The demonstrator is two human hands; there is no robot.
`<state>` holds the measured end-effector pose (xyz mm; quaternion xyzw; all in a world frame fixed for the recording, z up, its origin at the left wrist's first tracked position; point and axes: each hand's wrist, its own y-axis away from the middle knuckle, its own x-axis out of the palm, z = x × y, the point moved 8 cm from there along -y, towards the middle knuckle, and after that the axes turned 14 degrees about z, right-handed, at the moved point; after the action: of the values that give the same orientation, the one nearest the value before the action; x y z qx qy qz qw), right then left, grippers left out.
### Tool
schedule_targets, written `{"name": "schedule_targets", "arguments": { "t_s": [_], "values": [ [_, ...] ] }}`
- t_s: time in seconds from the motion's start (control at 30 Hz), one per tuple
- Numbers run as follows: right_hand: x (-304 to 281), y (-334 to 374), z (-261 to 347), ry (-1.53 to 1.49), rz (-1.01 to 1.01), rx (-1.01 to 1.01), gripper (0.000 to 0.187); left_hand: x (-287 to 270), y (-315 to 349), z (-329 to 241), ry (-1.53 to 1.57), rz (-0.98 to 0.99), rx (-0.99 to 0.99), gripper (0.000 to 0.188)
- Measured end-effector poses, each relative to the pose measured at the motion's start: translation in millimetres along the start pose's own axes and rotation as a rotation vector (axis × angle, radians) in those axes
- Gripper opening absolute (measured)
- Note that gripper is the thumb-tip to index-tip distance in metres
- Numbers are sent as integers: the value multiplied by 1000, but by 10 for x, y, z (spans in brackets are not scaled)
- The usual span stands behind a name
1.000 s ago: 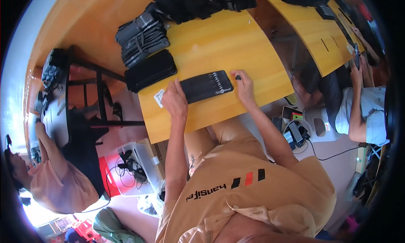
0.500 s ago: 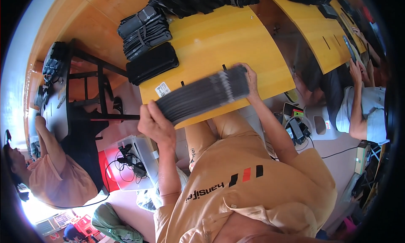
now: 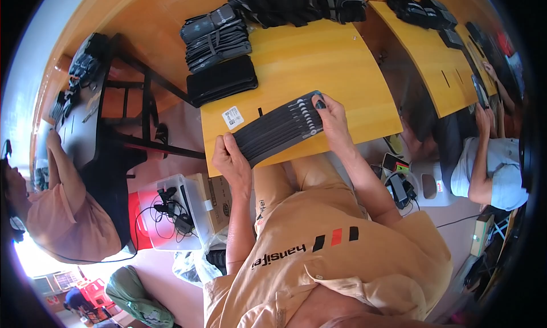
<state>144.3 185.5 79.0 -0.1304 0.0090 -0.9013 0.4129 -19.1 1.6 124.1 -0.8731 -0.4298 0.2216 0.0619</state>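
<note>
My left hand [image 3: 232, 160] grips one end of a fanned stack of black flat strips [image 3: 270, 133], its thumb and fingers closed on the edge. At the other end, my right hand [image 3: 335, 123] pinches the same stack, with the thumb on top. A row of white printed marks runs across the strips near that hand. The stack is held tilted over the near edge of the yellow table [image 3: 319, 72]. A white label [image 3: 232, 117] lies on the table just beyond my left hand.
Black folded pouches [image 3: 222, 80] and a strapped bundle of dark pieces [image 3: 216, 43] lie at the table's far left, with more black goods [image 3: 302, 6] along the back. A clear bin [image 3: 171, 211] of cables stands on the floor at left. People sit at both sides.
The stack, blurred before, is now steadier, and its strips show separately fanned. My right hand has come down and left a little, its thumb now on top of the stack. The view has shifted slightly.
</note>
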Motion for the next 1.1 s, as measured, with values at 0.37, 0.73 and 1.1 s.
{"name": "schedule_targets", "arguments": {
  "t_s": [0.37,0.73,1.1],
  "values": [
    [105,136,-172,-69,-171,19,30,49,250,663,328,15,-335,43],
    [42,130,-364,-258,-323,39,31,235,243,725,794,129,-460,41],
    [354,-173,69,360,324,63,17,381,30,218,340,823,-344,34]
  ]
}}
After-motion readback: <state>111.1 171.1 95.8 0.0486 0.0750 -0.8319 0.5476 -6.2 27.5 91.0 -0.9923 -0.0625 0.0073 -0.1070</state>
